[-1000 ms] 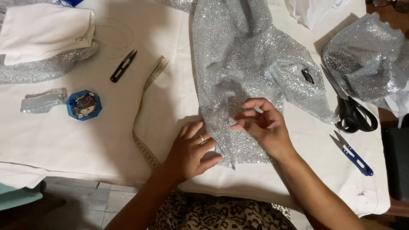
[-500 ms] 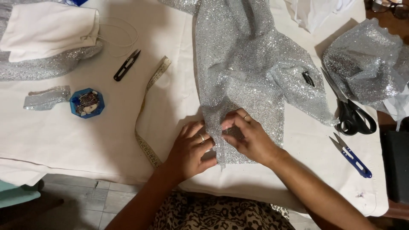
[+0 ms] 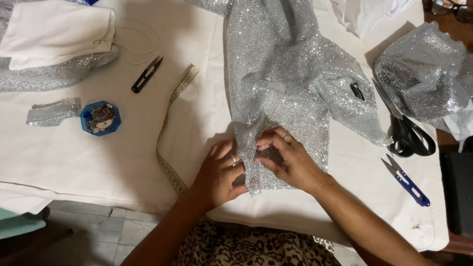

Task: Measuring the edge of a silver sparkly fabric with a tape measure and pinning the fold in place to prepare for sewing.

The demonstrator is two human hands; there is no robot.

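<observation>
Both hands (image 3: 256, 167) perhaps pinching silver fabric (image 3: 286, 98)

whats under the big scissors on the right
The black scissors lie on the white cloth covering the table. Their blades run beneath silver fabric, so the tips are hidden. What lies under that cloth cannot be seen.

Both hands, left hand (image 3: 219, 172) and right hand (image 3: 288, 160), press flat on the silver glitter fabric (image 3: 281, 83) near the table (image 3: 74, 157) edge; measuring tape (image 3: 172, 133) lies just beside them.
</observation>
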